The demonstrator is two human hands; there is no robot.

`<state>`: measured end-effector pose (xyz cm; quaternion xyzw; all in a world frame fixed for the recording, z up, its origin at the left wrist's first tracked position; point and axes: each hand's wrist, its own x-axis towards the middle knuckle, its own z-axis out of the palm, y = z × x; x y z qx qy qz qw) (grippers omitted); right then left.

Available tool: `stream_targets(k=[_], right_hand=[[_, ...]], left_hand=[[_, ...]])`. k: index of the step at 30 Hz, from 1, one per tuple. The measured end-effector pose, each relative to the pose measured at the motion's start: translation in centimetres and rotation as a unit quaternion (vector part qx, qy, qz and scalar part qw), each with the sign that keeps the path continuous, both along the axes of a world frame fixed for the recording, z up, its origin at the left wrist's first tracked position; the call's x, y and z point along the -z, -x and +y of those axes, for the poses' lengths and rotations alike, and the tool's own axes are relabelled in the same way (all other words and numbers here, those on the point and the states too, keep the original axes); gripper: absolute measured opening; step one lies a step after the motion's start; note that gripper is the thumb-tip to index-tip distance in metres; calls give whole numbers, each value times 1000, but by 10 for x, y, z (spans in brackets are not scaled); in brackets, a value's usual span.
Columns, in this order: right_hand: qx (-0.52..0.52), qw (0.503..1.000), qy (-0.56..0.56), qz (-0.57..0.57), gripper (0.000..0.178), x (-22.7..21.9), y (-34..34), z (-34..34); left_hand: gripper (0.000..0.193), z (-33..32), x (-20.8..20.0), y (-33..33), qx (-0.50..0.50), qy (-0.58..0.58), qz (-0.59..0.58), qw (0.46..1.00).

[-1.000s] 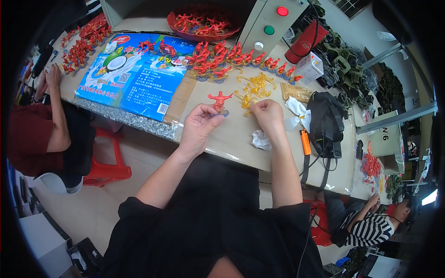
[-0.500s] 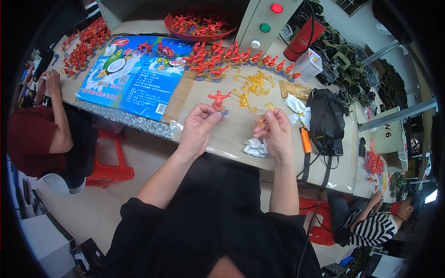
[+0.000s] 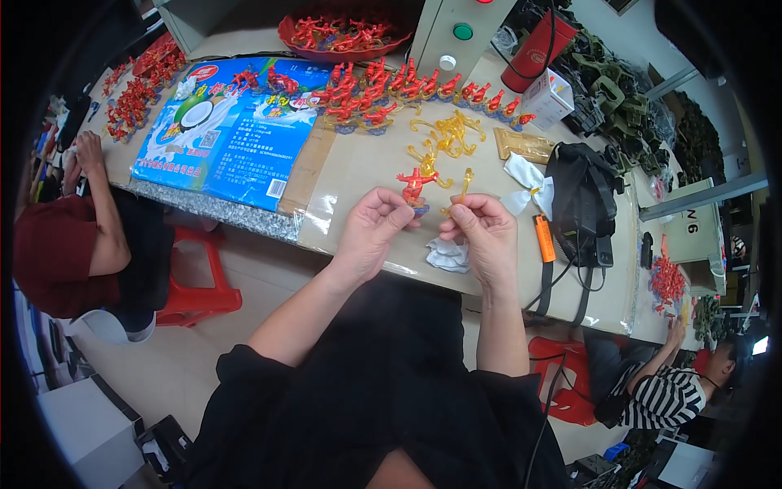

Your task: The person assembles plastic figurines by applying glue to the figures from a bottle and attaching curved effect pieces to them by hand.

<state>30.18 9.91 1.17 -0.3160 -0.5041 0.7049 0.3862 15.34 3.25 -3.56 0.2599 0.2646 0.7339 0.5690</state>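
My left hand (image 3: 375,230) pinches a small red figurine (image 3: 416,186) by its bluish base, upright with its arms spread. Close beside it, my right hand (image 3: 486,236) is closed on a curved translucent yellow plastic piece (image 3: 467,181) that sticks up above the fingertips. The two held parts are near each other but apart. Just beyond them lies a loose pile of similar yellow pieces (image 3: 456,134). Several red figurines on bluish bases (image 3: 358,102) stand grouped behind the pile. A crumpled white cloth (image 3: 447,255) rests on the table beneath my hands.
A flattened blue carton (image 3: 232,147) covers the table's left part. Behind stands a red bowl of figurines (image 3: 342,53). To the right are an orange lighter (image 3: 543,236), a black strapped bag (image 3: 582,204) and a red cylinder (image 3: 538,53). Co-workers sit on both sides.
My left hand has moved right with the figurine, closer to my right hand. The yellow piece in my right hand has turned more upright. The view has shifted slightly.
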Motion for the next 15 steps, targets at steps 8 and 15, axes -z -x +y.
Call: stream_targets(k=[8,15], right_hand=[[-16,999,-38,24,20,1,4,-2],[-32,997,-66,-11,18,4,2,-1]], left_hand=[[12,0,1,1,-13,13,18,1000],[15,-2,-2,-1,-13,5,23,1000]])
